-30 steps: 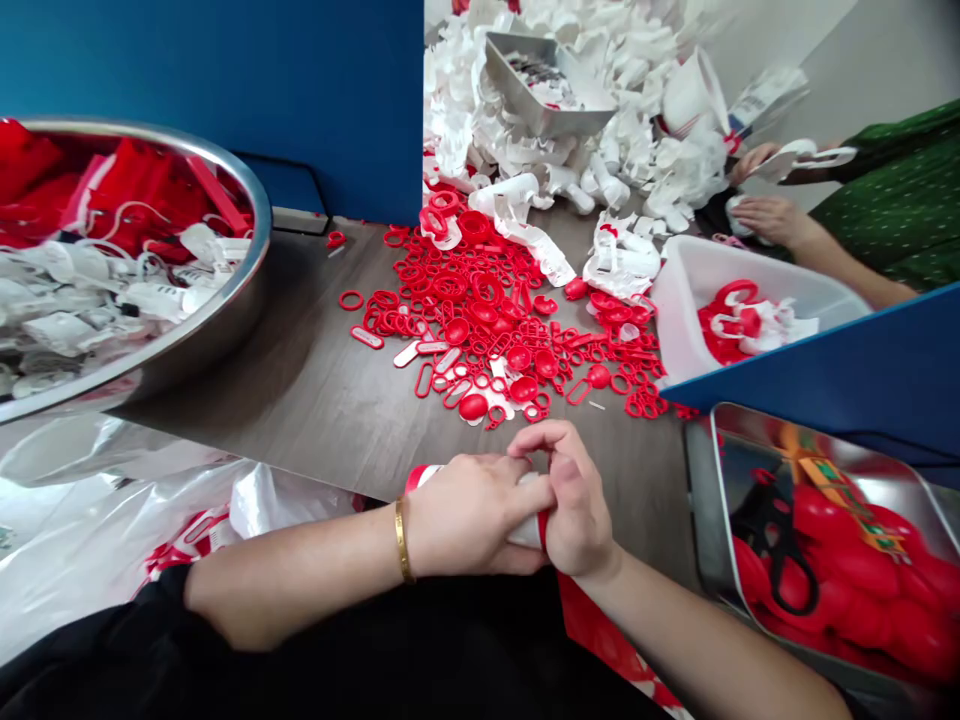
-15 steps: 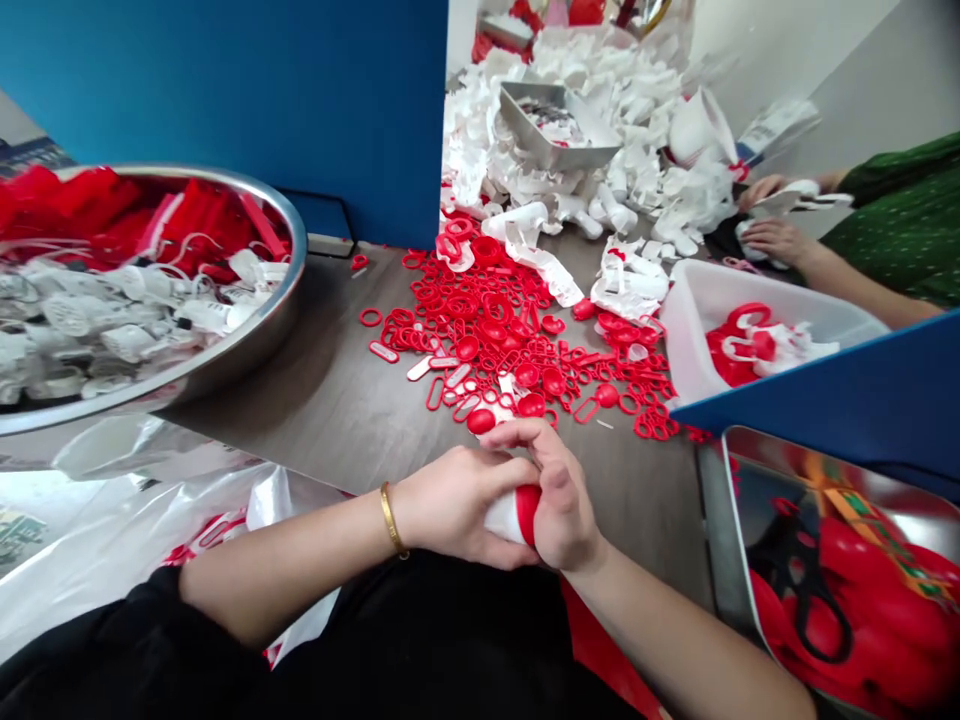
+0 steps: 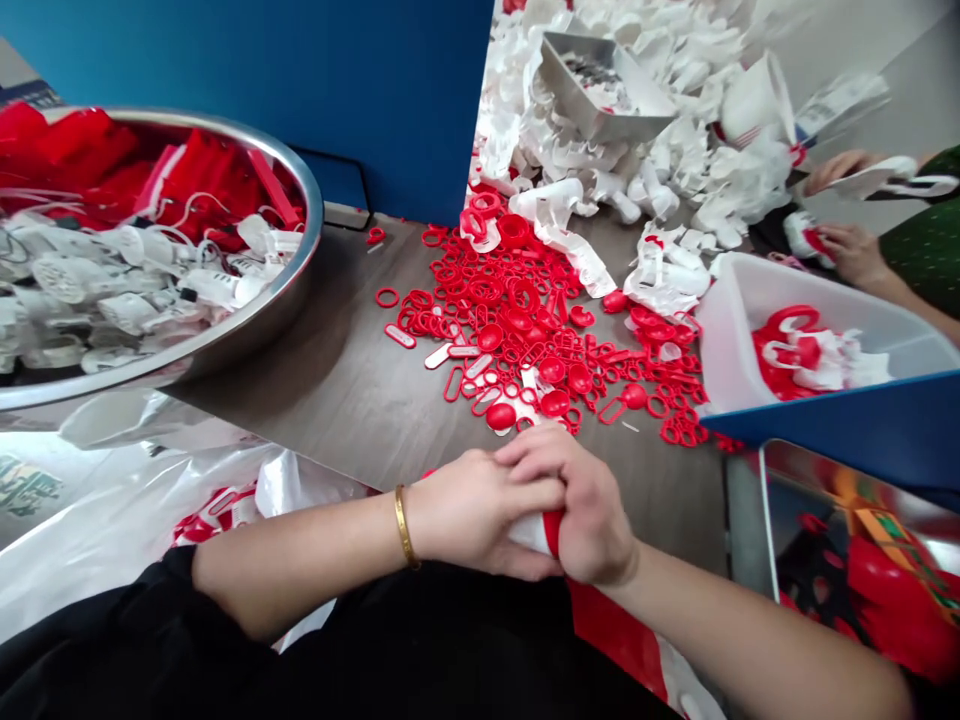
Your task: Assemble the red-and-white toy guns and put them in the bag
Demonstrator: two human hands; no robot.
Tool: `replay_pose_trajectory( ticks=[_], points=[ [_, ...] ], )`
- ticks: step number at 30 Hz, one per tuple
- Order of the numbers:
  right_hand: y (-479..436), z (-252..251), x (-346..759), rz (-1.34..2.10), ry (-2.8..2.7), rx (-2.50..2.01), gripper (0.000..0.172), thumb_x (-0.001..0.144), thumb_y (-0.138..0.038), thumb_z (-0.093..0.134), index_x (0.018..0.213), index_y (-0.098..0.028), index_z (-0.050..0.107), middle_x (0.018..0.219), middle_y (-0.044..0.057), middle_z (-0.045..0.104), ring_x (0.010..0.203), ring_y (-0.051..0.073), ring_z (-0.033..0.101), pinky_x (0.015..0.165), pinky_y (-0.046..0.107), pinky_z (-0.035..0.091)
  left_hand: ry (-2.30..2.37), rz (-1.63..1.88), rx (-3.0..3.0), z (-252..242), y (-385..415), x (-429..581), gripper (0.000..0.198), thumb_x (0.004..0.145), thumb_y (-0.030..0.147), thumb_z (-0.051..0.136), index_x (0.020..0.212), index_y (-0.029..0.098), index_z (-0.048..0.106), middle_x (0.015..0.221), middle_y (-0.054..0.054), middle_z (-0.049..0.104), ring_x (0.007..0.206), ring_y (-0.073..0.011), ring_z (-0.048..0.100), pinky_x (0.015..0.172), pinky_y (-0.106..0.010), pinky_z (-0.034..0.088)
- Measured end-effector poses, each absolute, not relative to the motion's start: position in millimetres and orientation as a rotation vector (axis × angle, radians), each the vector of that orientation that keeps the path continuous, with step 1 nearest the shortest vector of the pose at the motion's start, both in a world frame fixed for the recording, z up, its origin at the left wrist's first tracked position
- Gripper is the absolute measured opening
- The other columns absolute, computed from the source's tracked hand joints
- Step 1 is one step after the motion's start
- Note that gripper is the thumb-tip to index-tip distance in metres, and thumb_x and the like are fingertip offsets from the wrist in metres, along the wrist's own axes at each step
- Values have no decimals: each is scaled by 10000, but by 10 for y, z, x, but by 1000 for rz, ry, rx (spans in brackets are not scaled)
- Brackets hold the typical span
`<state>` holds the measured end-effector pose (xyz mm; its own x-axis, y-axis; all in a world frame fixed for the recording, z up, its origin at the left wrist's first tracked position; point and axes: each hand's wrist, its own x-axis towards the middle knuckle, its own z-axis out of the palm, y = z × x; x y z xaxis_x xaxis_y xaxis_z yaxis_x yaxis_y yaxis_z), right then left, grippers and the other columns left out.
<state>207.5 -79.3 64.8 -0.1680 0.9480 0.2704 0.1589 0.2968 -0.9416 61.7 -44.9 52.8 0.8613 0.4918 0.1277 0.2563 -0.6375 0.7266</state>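
Note:
Near my body, in front of the table edge, my left hand [image 3: 480, 515] is wrapped round a white part with a red rim [image 3: 534, 532]. Pressed over the red end of that same part is my right hand [image 3: 592, 505], its fingers curled and overlapping the left ones. Most of the part is hidden between the palms. Just beyond the hands lies a heap of small red rings and caps [image 3: 517, 310] on the dark table [image 3: 337, 390].
A big steel bowl [image 3: 304, 245] of white parts and red pieces stands left. White parts pile up at the back. A translucent bin [image 3: 720, 350] and a metal tray [image 3: 769, 530] are right. Another person's hands [image 3: 855, 255] hold white pieces behind the bin.
The view has shifted, so the table things sit farther right and the bowl a little higher. My right fingers have closed down further over my left hand. The other person's hands have moved apart.

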Motion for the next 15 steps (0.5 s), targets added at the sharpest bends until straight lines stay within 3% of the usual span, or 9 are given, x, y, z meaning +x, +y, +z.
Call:
replay_pose_trajectory(
  ticks=[3, 5, 7, 9, 10, 13, 15],
  points=[
    [-651, 568, 2105, 1143, -1219, -1356, 471, 976, -480, 250, 814, -225, 612, 824, 34, 666, 788, 177, 625, 759, 335, 513, 566, 366, 2207, 595, -296, 665, 491, 697, 473, 737, 1065, 184, 588, 1049, -87, 654, 922, -228, 646, 762, -298, 531],
    [-345, 537, 2272, 1187, -1387, -1501, 413, 942, -494, 340, 853, -218, 633, 834, 37, 686, 776, 176, 641, 736, 319, 526, 601, 263, 2143, 592, -149, 687, 556, 676, 503, 745, 1102, 190, 575, 997, -71, 669, 862, -222, 660, 713, -285, 528],
    [150, 528, 2541, 994, -1719, -1758, 274, 864, -438, 507, 926, -219, 660, 865, 31, 705, 788, 176, 654, 746, 307, 526, 644, 57, 2133, 550, 18, 706, 525, 684, 554, 720, 1059, 203, 609, 872, -42, 684, 777, -225, 669, 654, -287, 520],
    [735, 515, 2835, 521, -1765, -2086, 224, 835, -335, 526, 956, -216, 672, 928, 50, 713, 849, 196, 654, 814, 342, 501, 644, -118, 2173, 504, 173, 722, 478, 691, 596, 702, 972, 211, 657, 789, -30, 681, 756, -238, 671, 652, -299, 516],
    [1012, 495, 2963, 431, -1743, -2149, 206, 823, -306, 532, 926, -205, 678, 942, 75, 710, 890, 222, 647, 847, 380, 483, 631, -148, 2202, 495, 232, 724, 480, 686, 601, 710, 963, 211, 669, 805, -35, 685, 781, -247, 672, 678, -308, 520],
    [1572, 362, 3201, 393, -1774, -2276, 127, 689, -310, 677, 615, -210, 651, 689, 66, 681, 756, 253, 644, 763, 397, 487, 599, -9, 2246, 568, 293, 665, 606, 686, 578, 737, 1154, 214, 610, 1032, -70, 668, 948, -259, 646, 821, -336, 521],
    [1670, 254, 3250, 386, -1790, -2307, 146, 657, -316, 701, 570, -220, 633, 629, 40, 659, 693, 235, 629, 713, 377, 487, 600, 136, 2207, 673, 230, 558, 646, 729, 554, 716, 1257, 230, 531, 1185, -77, 608, 1069, -243, 596, 919, -334, 494]
  ],
)
